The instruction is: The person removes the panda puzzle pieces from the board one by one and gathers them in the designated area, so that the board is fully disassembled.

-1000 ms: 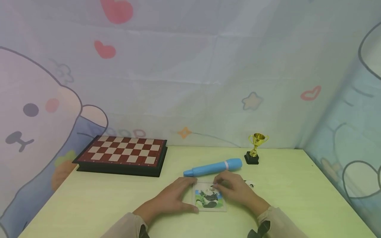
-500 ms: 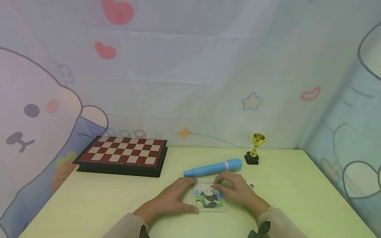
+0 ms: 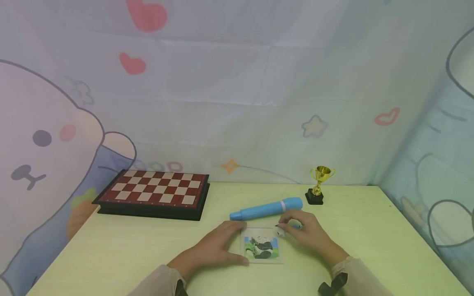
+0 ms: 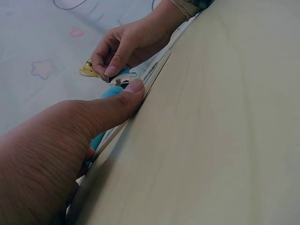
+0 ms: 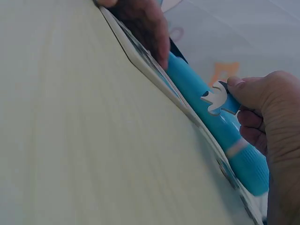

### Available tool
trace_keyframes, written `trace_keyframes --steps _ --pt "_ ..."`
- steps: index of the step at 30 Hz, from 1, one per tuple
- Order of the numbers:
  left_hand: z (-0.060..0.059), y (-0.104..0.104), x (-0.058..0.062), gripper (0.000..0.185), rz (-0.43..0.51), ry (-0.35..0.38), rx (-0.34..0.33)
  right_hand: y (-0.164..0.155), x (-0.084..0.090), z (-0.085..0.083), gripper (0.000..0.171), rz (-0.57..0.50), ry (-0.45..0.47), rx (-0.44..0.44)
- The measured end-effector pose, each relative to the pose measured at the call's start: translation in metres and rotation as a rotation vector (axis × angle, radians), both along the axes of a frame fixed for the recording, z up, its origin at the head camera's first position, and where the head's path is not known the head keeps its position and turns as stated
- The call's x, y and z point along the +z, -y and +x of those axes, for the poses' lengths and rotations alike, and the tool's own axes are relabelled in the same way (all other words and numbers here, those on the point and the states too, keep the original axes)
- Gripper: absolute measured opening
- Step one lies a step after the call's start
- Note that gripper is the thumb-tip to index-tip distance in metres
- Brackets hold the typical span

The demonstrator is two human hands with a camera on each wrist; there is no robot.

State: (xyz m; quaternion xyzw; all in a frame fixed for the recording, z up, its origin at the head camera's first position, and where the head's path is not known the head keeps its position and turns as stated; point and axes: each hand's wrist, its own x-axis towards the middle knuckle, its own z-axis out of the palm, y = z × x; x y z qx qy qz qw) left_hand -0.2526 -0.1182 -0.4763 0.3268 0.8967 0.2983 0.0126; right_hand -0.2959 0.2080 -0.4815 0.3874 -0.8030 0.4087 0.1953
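A small panda jigsaw in a clear tray lies on the pale green table. My left hand rests flat at the tray's left edge, and its thumb presses the rim. My right hand is at the tray's back right corner. It pinches a white and black puzzle piece between thumb and fingers. That puzzle piece is held just above the table, in front of a blue cylinder. The piece also shows beyond my left thumb.
The blue cylinder lies just behind the tray. A small gold trophy stands at the back right. A red and cream chessboard sits at the back left. A printed cloth backdrop rises behind the table.
My right hand has moved right, from over the tray's top right part to beside its corner, and now shows a piece in its fingertips. The left hand has stayed put.
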Motion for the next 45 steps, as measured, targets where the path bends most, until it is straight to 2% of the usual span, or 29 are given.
trace_keyframes --steps 6,14,17,22,28,45 --pt "0.000 -0.001 -0.002 0.104 -0.009 0.000 0.001 -0.039 -0.003 -0.003 0.026 -0.013 0.022 -0.108" --pt "-0.001 -0.002 0.002 0.103 -0.006 0.009 -0.006 -0.096 0.003 0.002 0.015 0.064 0.105 -0.385" --pt "-0.001 -0.001 0.002 0.103 -0.014 0.007 -0.009 -0.110 0.001 0.003 0.010 0.113 0.153 -0.440" --pt "0.000 -0.001 0.001 0.103 -0.019 -0.002 -0.004 -0.119 -0.003 0.000 0.006 0.191 0.207 -0.412" --pt "-0.001 -0.001 0.003 0.103 -0.014 -0.007 -0.006 -0.119 -0.006 -0.004 0.011 0.256 0.194 -0.376" --pt "0.000 -0.001 0.003 0.102 -0.012 -0.001 -0.004 -0.117 -0.008 -0.002 0.013 0.252 0.168 -0.340"
